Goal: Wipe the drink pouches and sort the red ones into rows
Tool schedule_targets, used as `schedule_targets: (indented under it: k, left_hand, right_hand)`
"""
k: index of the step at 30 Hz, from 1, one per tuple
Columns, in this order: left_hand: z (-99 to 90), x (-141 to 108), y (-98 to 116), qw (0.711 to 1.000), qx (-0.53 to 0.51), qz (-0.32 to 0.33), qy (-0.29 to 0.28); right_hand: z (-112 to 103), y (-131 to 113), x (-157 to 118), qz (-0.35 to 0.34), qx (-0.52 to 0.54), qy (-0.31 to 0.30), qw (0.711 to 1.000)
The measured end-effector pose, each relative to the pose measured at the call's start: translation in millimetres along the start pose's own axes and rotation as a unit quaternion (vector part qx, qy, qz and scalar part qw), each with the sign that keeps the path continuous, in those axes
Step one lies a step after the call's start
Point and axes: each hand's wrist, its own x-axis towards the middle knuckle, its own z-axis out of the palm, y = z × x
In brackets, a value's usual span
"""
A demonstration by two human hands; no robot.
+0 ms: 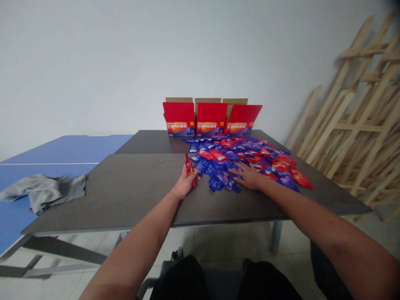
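Three red boxes (211,118) behind a blue-and-red sachet heap (240,156) on a dark surface (125,187): left hand (184,183) clenched around one red sachet (189,168) at the heap's edge, right hand (248,176) flat and open on top.

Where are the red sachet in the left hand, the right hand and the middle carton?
Red sachet (188,166): head view, upper end above the fingers.
Right hand (248,176): head view, back of the hand.
Middle carton (211,117): head view, red front flap.
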Motion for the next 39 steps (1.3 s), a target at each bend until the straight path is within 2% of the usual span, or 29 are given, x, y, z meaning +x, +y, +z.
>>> schedule_targets:
  k: [9,17,22,26,29,32,35,39]
  left_hand:
    - [1.1,2,2,1.000,-0.011,-0.010,0.007]
    - [1.5,3,2,1.000,-0.025,-0.012,0.006]
    - [2.2,3,1,1.000,-0.028,-0.008,0.009]
    - [2.8,3,2,0.999,-0.038,-0.014,0.007]
    - [2.5,3,2,0.999,-0.038,-0.014,0.006]
    - [1.7,4,2,0.999,-0.032,-0.011,0.001]
    - [1.4,4,2,1.000,-0.029,-0.007,-0.002]
    - [2.1,3,3,1.000,-0.026,-0.005,0.001]
  right_hand:
    - [4,16,19,0.016,0.009,-0.012,1.000]
    - [-2,21,23,0.012,0.016,-0.036,0.999]
    - [-20,12,5,-0.010,0.021,-0.008,1.000]
    - [-27,11,-31,-0.038,0.017,-0.017,0.999]
    - [-21,16,-62,-0.052,0.009,-0.035,0.998]
    - [-8,24,-79,-0.031,0.007,-0.036,0.999]
    - [4,31,-74,0.021,0.009,-0.014,1.000]
    - [11,35,-47,0.058,0.006,0.005,0.998]
